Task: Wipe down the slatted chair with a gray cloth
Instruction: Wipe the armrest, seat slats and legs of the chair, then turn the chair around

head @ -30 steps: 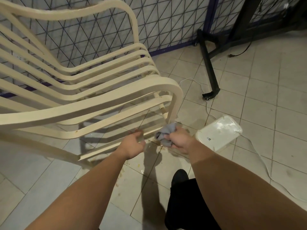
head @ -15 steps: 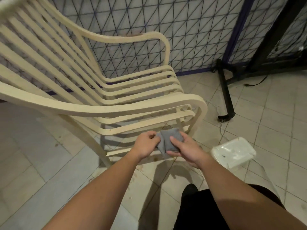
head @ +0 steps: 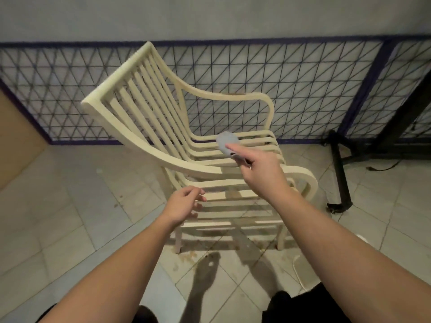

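Tiled floor bears chair, backrest left, seat slats running rightward.

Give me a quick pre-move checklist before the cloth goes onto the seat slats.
1. Gray cloth in hand: ok, the right hand pinches it at its lower edge.
2. Cloth touching the slatted chair: cannot tell, it shows over the seat slats.
3. Left hand free: ok, it holds nothing, fingers loosely curled by the near side rails.
4. Chair steadied: not ok, neither hand grips it.
5. Chair upright on the tiled floor: ok.
6. Seat slats bare: ok.
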Motion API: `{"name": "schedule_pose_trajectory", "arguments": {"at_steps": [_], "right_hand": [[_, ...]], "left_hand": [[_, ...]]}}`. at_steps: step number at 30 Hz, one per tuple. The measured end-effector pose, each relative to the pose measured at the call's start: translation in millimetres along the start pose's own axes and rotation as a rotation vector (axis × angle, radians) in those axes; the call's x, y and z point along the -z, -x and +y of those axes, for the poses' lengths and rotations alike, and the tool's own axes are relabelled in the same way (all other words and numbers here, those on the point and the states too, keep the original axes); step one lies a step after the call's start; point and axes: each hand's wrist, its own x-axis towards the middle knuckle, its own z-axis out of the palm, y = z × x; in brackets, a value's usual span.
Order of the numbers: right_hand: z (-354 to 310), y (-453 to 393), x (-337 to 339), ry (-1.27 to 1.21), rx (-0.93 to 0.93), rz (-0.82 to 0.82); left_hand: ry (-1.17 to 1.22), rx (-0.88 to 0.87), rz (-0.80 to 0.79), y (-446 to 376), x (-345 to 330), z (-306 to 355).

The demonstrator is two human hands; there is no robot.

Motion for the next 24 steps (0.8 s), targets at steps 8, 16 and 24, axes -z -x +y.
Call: {"name": "schedule_pose_trajectory", "arguments": {"at_steps": [8,16,24], "right_hand": [[20,16,-38,0.258,0.018,-0.297],[-2,-21,-55,0.52,0.001,-0.398],[8,-32,-73,0.651,0.03,-0.487]], "left_hand": [[-0.065,0.117,0.258,-5,101,5],[0.321,-0.083,0.377,-43,154,86],[0.59,-0.158,0.087,-58,164,82]]}}
